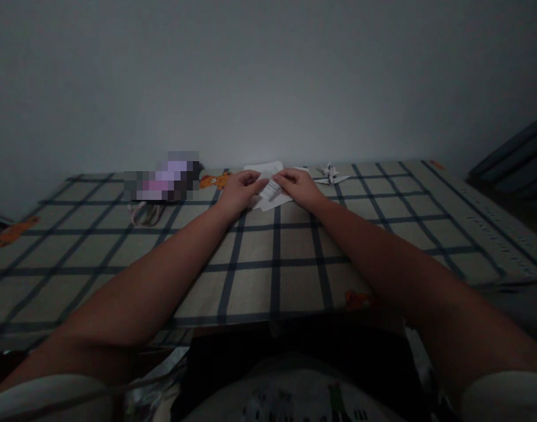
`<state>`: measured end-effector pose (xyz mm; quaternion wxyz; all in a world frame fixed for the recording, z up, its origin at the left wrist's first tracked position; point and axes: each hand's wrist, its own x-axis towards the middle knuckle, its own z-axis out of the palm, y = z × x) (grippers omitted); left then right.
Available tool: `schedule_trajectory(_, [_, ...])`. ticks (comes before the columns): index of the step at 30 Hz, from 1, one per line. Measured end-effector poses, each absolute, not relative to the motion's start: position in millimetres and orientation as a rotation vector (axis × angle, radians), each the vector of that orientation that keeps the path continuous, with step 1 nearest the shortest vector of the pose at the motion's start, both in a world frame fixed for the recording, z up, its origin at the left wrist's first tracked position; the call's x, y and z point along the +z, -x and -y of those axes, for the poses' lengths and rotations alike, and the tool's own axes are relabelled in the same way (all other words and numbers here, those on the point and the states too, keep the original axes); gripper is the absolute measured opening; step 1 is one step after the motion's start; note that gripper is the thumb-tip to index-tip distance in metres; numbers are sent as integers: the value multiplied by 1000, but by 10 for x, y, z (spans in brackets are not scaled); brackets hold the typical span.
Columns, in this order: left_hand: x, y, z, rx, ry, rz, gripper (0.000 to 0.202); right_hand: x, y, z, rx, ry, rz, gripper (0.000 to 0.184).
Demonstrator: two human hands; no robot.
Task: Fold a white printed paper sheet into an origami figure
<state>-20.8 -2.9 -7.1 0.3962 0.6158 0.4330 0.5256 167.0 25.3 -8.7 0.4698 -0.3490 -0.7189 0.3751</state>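
Observation:
Both my arms reach forward across a checked cloth point(272, 258) to a white sheet of printed paper point(268, 176) lying near the far wall. My left hand point(240, 190) rests on the paper's left side, fingers curled and pinching its edge. My right hand point(300, 184) presses on the paper's right side, fingers together and bent over a fold. The two sets of fingertips almost meet at the middle of the sheet. The lower part of the paper sticks out below my hands.
A small folded paper figure point(332, 173) sits just right of my right hand. A blurred purple object point(165, 179) and pale looped cords point(145, 212) lie to the left. Orange cartoon prints point(213, 180) dot the cloth. The grey wall point(268, 76) rises right behind.

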Motion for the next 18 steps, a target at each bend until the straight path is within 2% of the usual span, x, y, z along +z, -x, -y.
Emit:
schedule_trajectory(4, [-89,207,-31,1461,-1396,-979,29,-116,-1680,-291,1050,901,1612,27])
schedule_trajectory(9, [-103,187,-56,1467,-1317,-900,27,-108,-1705,-300,1129,810,1701,22])
schedule_trajectory(18, [-77,138,2,1398,-1385,-960,26,-79,-1705,-301,1090,828,1622,16])
